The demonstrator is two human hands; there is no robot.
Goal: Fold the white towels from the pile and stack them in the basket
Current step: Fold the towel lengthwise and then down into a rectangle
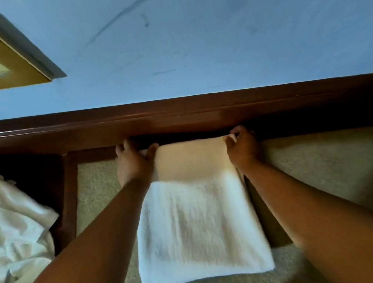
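One folded towel, one rumpled towel pile, two hands, one yellow box

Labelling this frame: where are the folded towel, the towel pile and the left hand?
folded towel (202, 229), head view, middle of top face
towel pile (9, 224), head view, crumpled middle
left hand (134, 165), head view, back of hand

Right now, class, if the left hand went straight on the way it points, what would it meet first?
Probably the dark wooden rail just beyond it. The left hand grips a far corner of the white towel beside that rail, though depth is unclear.
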